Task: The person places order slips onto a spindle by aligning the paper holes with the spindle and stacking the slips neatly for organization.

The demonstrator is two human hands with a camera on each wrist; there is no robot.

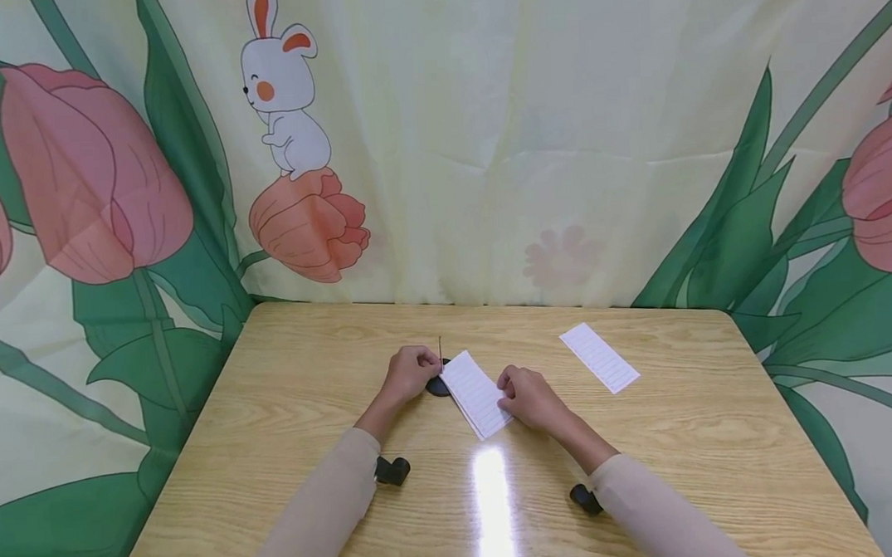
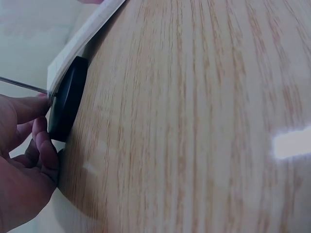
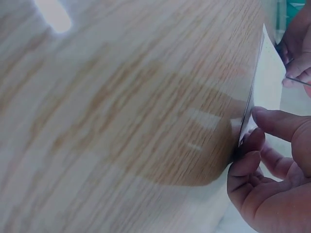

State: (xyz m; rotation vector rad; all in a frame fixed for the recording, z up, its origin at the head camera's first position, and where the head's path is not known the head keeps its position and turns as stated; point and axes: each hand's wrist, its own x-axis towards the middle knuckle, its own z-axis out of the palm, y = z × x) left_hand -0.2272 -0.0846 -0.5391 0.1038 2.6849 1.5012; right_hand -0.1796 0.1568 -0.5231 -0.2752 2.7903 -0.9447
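Note:
A bill spike with a black round base [image 1: 437, 388] and a thin upright metal rod [image 1: 440, 347] stands near the middle of the table. A small stack of white printed paper slips [image 1: 478, 395] lies slanted, its upper left corner at the rod and overlapping the base. My left hand [image 1: 409, 373] pinches that corner beside the rod; in the left wrist view the fingertips sit at the paper [image 2: 73, 48] just above the black base [image 2: 70, 102]. With thumb and fingers my right hand [image 1: 532, 399] pinches the stack's right edge, its paper [image 3: 268, 77] raised at a slant in the right wrist view.
Another white printed slip [image 1: 600, 357] lies by itself at the back right of the wooden table [image 1: 308, 368]. Behind the table hangs a curtain [image 1: 440, 146] with tulips and a rabbit. Black wrist devices [image 1: 392, 471] show at both sleeves.

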